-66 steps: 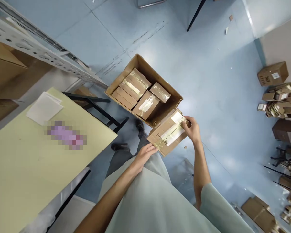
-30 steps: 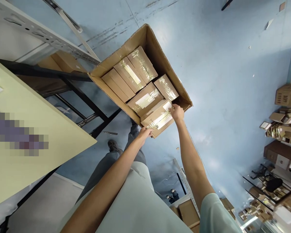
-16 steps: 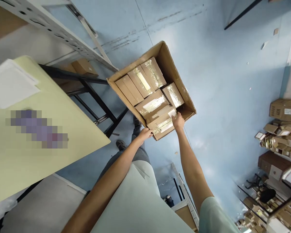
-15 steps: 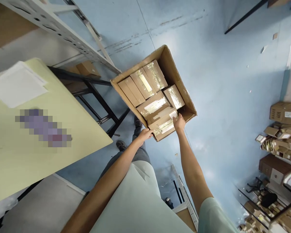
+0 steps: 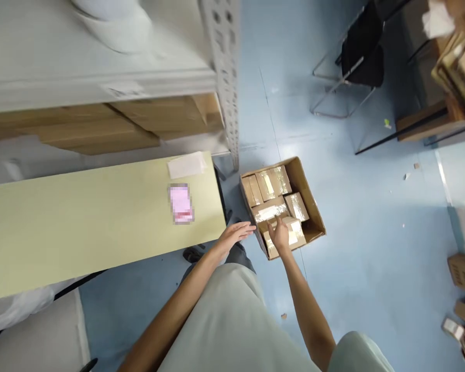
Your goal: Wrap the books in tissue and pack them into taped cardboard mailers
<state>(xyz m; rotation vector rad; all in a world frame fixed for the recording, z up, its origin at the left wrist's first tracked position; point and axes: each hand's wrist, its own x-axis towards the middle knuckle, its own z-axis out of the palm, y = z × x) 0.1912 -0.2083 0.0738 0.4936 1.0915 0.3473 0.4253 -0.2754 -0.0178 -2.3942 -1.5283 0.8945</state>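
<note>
Both hands are hovering apart, open and empty: the right hand [image 5: 281, 233] over the taped parcel [image 5: 290, 233] in the carton [image 5: 313, 212], the left hand [image 5: 238, 232] beside its rim, so pressing the parcel flat among its neighbours is seeming wise.

Pale mint short-sleeved shirt, grey trousers, dark shoes [image 5: 194, 254], bare forearms.

No writing can be read anywhere. The white labels on the taped parcels [image 5: 279, 209] in the open carton [image 5: 312, 206] are too blurred and small. The pink item [image 5: 181, 203] on the bench [image 5: 81, 222] is pixelated.
</note>
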